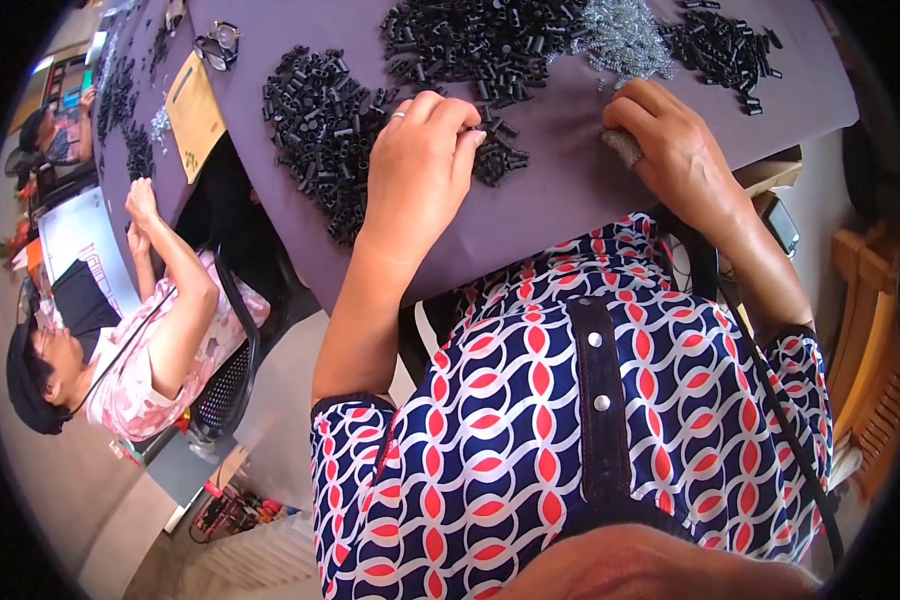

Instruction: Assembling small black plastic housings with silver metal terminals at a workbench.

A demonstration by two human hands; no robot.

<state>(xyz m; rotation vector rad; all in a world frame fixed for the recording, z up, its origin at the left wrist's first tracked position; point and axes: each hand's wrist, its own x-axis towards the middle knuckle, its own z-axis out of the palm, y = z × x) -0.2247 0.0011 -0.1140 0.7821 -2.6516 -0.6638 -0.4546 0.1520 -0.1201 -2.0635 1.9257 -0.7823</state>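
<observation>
My left hand [420,165], with a ring on one finger, is over the near edge of the black parts. Its thumb and forefinger are pinched together, and a small black plastic part [479,128] shows dark at their tips. To the right, my right hand [678,140] is curled just above the table. A grey fuzzy wrap [622,148] sits at its thumb, and what its fingertips hold, if anything, is hidden. Between the hands lies a small cluster of black tube-shaped parts [500,160]. A heap of shiny clear or silvery small pieces [625,40] rises beyond my right hand.
Larger heaps of black parts [315,130] lie left, at the back [480,45] and far right [725,50] on the purple-grey tabletop [560,215]. Glasses [220,45] and a tan envelope [195,115] lie left. A co-worker [160,330] sits there; a wooden chair [865,330] stands right.
</observation>
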